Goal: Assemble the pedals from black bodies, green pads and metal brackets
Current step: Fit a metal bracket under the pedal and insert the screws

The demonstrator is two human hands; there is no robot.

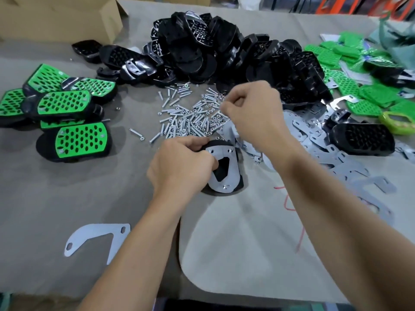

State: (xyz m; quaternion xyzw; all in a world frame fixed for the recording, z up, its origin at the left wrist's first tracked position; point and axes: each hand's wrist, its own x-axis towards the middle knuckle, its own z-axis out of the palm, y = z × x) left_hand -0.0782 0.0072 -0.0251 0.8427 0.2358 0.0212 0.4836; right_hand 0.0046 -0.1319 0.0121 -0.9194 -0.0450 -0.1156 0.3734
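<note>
- The table (40,209) has its near edge along the bottom of the view. The widest bare stretch lies front-left.
- One lone metal bracket (96,240) lies flat in that bare stretch, well apart from everything else.
- One pale sheet (235,254) covers the front centre between the forearms, with red marks on its right side.
- The left hand (182,164) has its fingers curled round the left side of one part-built pedal (226,173). This is a black body with a bracket laid on top. Three fastening points show on it, two at the far end and one at the near end.
- The right hand (249,111) is just beyond it, with fingertips drawn into a tight pinch over the fasteners. Whether they hold anything cannot be told.
- One spread of screws and nuts (186,117) is too many to count. A single stray screw (137,134) lies to its left.
- To the left are the finished pedals (64,102). Five green faces are plain, and a sixth shows only as an edge.
- To the right, a heap of brackets (314,135) overlaps beyond counting. One black body (363,138) rests on it.
- Farther back, a large heap of black bodies (202,46) closes off the middle.
- Far right is a scatter of green pads (368,93). Far left is one cardboard box (56,16).
</note>
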